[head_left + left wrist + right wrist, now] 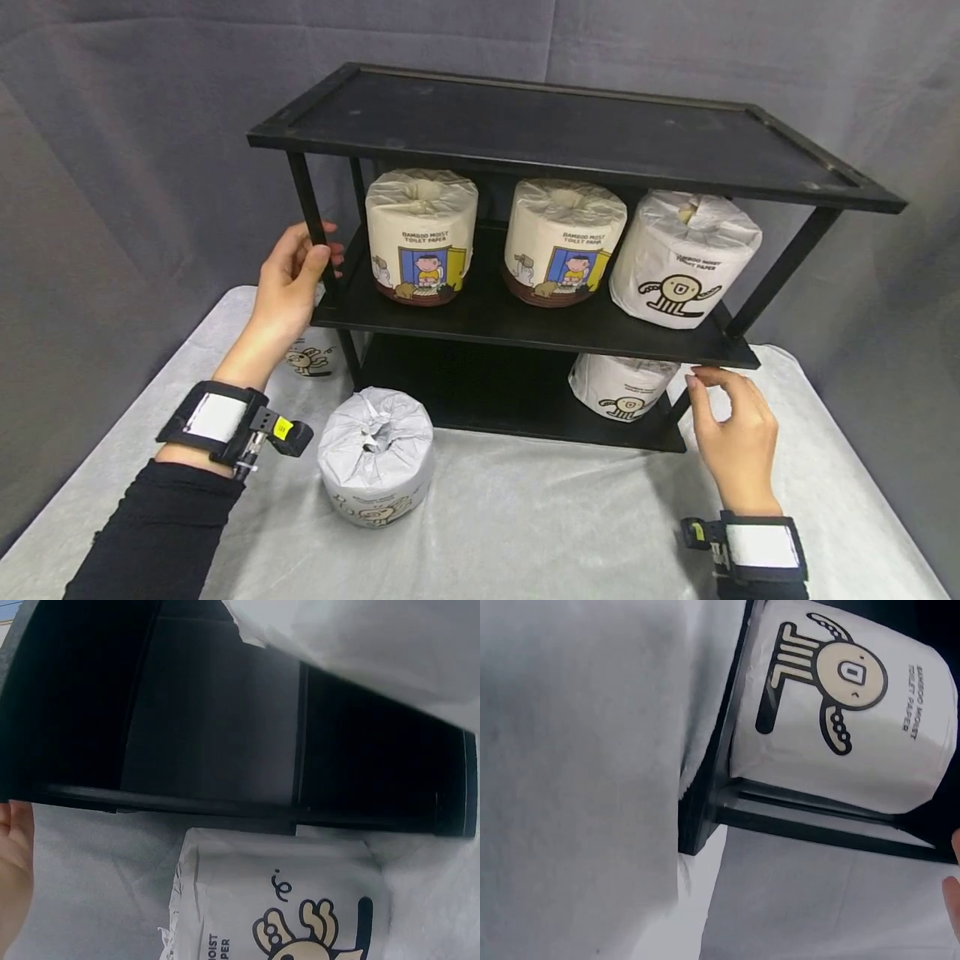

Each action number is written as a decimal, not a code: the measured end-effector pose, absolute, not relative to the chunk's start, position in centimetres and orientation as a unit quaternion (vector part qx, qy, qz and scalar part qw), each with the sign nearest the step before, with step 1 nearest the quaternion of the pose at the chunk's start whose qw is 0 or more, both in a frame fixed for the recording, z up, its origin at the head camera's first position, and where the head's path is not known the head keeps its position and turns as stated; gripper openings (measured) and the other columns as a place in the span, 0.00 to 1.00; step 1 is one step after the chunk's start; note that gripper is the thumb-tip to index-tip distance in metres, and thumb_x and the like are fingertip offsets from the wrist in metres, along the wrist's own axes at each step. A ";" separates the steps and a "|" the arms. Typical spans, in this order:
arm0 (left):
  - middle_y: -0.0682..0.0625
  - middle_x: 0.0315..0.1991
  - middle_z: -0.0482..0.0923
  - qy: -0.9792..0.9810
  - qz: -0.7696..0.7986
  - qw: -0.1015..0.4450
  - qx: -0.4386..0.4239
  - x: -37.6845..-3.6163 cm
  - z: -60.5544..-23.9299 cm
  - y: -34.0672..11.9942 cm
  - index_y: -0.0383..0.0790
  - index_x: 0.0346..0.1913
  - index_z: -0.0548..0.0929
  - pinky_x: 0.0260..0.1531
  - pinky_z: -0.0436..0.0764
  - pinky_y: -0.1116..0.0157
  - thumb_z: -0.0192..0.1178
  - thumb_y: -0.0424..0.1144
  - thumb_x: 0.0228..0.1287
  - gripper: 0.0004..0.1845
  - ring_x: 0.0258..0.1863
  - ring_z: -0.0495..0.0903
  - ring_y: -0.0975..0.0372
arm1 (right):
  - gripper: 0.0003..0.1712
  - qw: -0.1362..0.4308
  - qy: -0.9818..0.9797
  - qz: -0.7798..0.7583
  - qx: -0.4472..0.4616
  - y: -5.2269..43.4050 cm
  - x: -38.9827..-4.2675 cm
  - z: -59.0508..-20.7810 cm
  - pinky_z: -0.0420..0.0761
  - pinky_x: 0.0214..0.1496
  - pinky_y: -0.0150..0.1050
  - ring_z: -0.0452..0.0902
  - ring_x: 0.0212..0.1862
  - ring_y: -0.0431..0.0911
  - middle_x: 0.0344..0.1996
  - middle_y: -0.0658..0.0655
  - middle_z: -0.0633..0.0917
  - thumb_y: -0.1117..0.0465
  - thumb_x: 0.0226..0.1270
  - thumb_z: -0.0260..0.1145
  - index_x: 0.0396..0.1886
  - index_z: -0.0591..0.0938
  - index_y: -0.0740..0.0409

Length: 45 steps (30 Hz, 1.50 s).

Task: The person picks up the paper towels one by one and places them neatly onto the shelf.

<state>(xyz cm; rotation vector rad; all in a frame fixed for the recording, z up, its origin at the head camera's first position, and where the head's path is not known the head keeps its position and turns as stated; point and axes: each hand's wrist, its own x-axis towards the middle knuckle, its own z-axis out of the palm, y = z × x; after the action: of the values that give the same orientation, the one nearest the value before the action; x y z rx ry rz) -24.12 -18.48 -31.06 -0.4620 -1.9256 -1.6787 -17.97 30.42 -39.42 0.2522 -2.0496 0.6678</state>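
Observation:
A black three-tier shelf (525, 321) stands on a cloth-covered table (540, 517). My left hand (315, 257) grips the shelf's left front post (306, 200), thumb in front and fingers behind. My right hand (705, 383) is at the right front corner of the middle tier, its loosely bent fingertips touching the edge. Three wrapped toilet rolls (422, 236) (564, 242) (682, 258) stand on the middle tier. Another roll (621, 386) lies on the bottom tier; the right wrist view shows this roll (847, 712) close up. The left wrist view shows a roll (285, 900) beside the shelf base (225, 806).
One wrapped roll (375, 457) stands on the table in front of the shelf, between my arms. A further roll (311, 357) lies beside the shelf's left foot, partly hidden by my left wrist. Grey cloth hangs behind. The top tier (570, 133) is bare.

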 end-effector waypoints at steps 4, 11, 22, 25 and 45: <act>0.46 0.41 0.81 -0.713 -0.624 0.276 -0.165 -24.0 -31.1 -18.5 0.24 0.60 0.72 0.43 0.78 0.70 0.55 0.54 0.67 0.34 0.42 0.80 0.64 | 0.08 0.466 -0.830 0.305 0.018 30.6 -18.1 -39.5 0.66 0.45 0.25 0.78 0.37 0.52 0.31 0.62 0.83 0.67 0.68 0.65 0.39 0.78 0.71; 0.44 0.45 0.80 -0.717 -0.622 0.275 -0.154 -23.7 -31.1 -18.3 0.28 0.61 0.73 0.46 0.77 0.70 0.54 0.57 0.66 0.35 0.44 0.79 0.63 | 0.18 0.374 -0.826 0.414 -0.082 31.2 -18.7 -40.5 0.71 0.45 0.27 0.71 0.39 0.25 0.39 0.45 0.79 0.62 0.71 0.64 0.53 0.73 0.69; 0.53 0.48 0.80 -0.704 -0.649 0.258 -0.132 -22.6 -31.3 -18.1 0.30 0.65 0.73 0.57 0.75 0.69 0.49 0.44 0.76 0.24 0.50 0.80 0.64 | 0.17 0.289 -0.852 0.434 -0.053 31.2 -19.2 -42.1 0.71 0.47 0.29 0.71 0.43 0.23 0.47 0.61 0.84 0.62 0.73 0.63 0.57 0.78 0.65; 0.53 0.51 0.81 -0.686 -0.673 0.243 -0.134 -22.2 -31.3 -18.3 0.31 0.66 0.72 0.59 0.75 0.66 0.48 0.44 0.77 0.24 0.53 0.79 0.62 | 0.16 0.292 -0.849 0.439 -0.047 31.3 -19.3 -42.0 0.71 0.46 0.24 0.73 0.43 0.23 0.45 0.61 0.84 0.61 0.74 0.62 0.56 0.79 0.65; 0.39 0.72 0.61 -0.811 -0.528 0.197 -0.159 -18.7 -30.4 -19.0 0.36 0.76 0.55 0.68 0.62 0.52 0.50 0.37 0.78 0.30 0.72 0.61 0.51 | 0.13 0.299 -0.848 0.437 -0.028 31.9 -19.4 -42.3 0.73 0.36 0.18 0.77 0.35 0.24 0.34 0.46 0.88 0.70 0.70 0.64 0.52 0.82 0.68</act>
<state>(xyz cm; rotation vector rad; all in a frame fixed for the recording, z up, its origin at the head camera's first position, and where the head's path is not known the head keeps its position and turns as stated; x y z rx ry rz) -18.72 -19.04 -30.45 -0.4441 -2.2699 -1.4777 -19.44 31.85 -42.26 -0.0740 -2.2506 1.1611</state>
